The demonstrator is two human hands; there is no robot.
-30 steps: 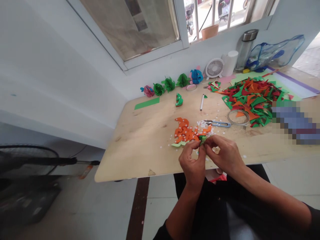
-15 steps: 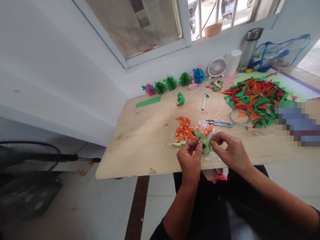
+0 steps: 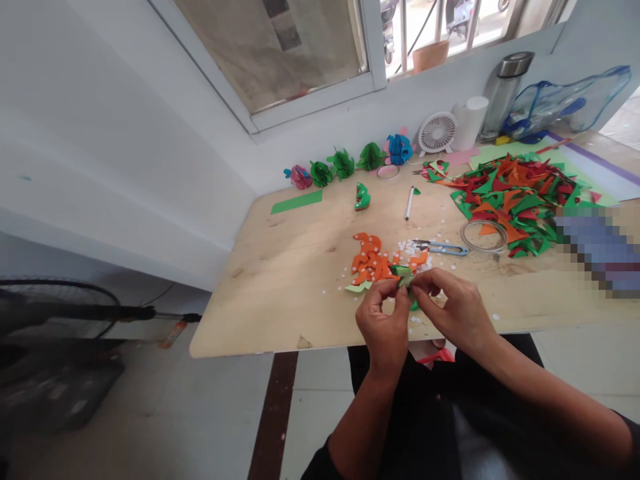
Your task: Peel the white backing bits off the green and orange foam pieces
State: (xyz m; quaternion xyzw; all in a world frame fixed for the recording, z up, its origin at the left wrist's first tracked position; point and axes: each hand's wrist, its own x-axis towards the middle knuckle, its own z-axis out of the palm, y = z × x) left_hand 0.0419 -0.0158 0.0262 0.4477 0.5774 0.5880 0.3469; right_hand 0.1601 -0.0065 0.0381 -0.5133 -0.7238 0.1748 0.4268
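Observation:
Between my two hands, near the table's front edge, is a green paper cutout [image 3: 404, 273], partly hidden by my fingers. My left hand [image 3: 384, 317] pinches it from the left. The fingertips of my right hand [image 3: 453, 303] press together at its right side; whether they grip its edge or a tiny white piece cannot be made out. Just behind lie orange paper cutouts [image 3: 367, 257] dotted with white squares. Small white bits [image 3: 407, 250] are scattered beside them. Blue-handled thread snips [image 3: 445, 248] lie behind my right hand.
A heap of red, green and orange paper scraps [image 3: 520, 200] covers the right side, with a roll of tape [image 3: 483, 235] before it. Folded paper figures [image 3: 343, 164] line the wall beside a small white fan [image 3: 437, 133] and a bottle [image 3: 507, 93]. A white pen [image 3: 409, 203] lies mid-table.
My right hand has moved left, bringing its fingertips against those of my left hand over the green cutout. The cutout has turned and now shows less between the fingers.

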